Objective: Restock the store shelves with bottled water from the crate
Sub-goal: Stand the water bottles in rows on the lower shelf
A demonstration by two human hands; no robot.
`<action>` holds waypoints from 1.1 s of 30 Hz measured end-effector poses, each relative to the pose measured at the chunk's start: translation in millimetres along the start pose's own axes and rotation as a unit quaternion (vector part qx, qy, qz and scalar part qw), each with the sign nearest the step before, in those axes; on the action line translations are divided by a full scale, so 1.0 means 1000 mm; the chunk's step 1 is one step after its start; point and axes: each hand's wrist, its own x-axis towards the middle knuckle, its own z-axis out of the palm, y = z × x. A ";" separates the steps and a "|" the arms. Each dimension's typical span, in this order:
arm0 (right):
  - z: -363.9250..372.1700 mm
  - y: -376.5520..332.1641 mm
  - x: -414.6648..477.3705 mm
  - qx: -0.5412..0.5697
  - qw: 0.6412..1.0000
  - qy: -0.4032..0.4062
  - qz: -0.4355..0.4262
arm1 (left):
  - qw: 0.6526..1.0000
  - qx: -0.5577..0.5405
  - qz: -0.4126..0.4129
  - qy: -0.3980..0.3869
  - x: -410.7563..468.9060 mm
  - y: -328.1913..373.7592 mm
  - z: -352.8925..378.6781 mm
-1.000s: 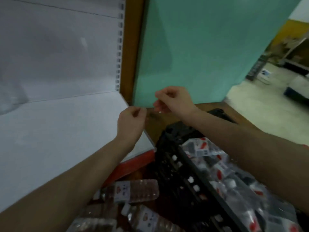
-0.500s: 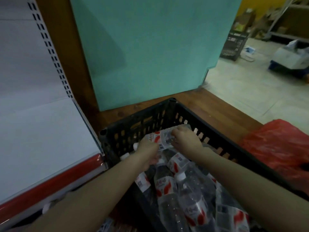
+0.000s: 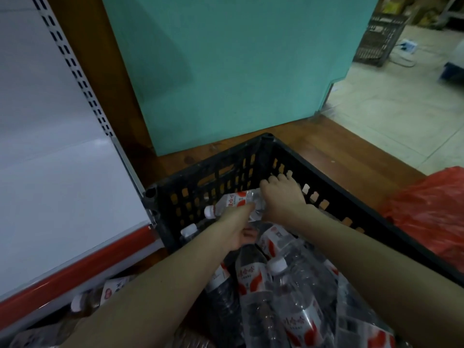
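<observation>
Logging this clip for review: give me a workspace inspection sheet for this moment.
Surface: white shelf with red edge strip, left of the crate.
Job's things: black crate holding water bottles; one bottle held at its far end.
Clutter: red plastic bag right of the crate; lower-shelf bottles.
Hands: left hand and right hand both grip that bottle.
Cables: white power strip with cable, far floor.
Surroundings: teal panel, wooden floor, second crate.

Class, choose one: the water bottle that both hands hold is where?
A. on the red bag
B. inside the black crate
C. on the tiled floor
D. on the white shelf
B: the left hand and right hand grip the bottle within the walls of the black crate.
</observation>
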 end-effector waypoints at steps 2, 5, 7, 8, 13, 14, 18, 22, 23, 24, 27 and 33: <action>-0.004 0.000 -0.011 0.022 1.000 0.005 0.010 | 1.000 0.006 -0.003 -0.012 -0.004 0.000 0.001; -0.014 0.001 -0.029 0.076 0.996 0.021 0.033 | 0.999 -0.039 0.002 -0.015 -0.016 -0.001 0.007; -0.022 0.000 -0.042 0.110 0.991 0.035 0.061 | 0.996 -0.085 0.024 0.004 -0.026 -0.004 0.012; -0.025 0.000 -0.047 0.125 0.988 0.044 0.080 | 0.993 -0.113 0.041 0.012 -0.032 -0.005 0.014; -0.043 -0.010 -0.073 0.201 0.960 0.145 0.133 | 0.968 -0.209 0.133 0.035 -0.059 0.000 0.016; -0.050 -0.015 -0.076 0.218 0.954 0.158 0.135 | 0.966 -0.204 0.153 0.040 -0.066 0.003 0.011; -0.073 -0.035 -0.074 0.338 0.924 0.152 0.096 | 0.961 -0.137 0.239 0.029 -0.096 0.018 -0.017; -0.115 -0.072 -0.074 0.502 0.856 0.123 0.011 | 0.945 -0.083 0.314 0.040 -0.134 0.034 -0.077; -0.127 -0.082 -0.074 0.529 0.841 0.107 -0.010 | 0.941 -0.082 0.326 0.043 -0.142 0.037 -0.095; -0.136 -0.092 -0.072 0.561 0.823 0.086 -0.028 | 0.937 -0.080 0.336 0.048 -0.151 0.039 -0.112; -0.159 -0.129 -0.063 0.647 0.761 -0.012 -0.053 | 0.931 -0.069 0.354 0.058 -0.174 0.041 -0.168; -0.173 -0.215 -0.049 0.640 0.737 -0.177 -0.122 | 0.920 -0.040 0.385 0.057 -0.204 0.026 -0.268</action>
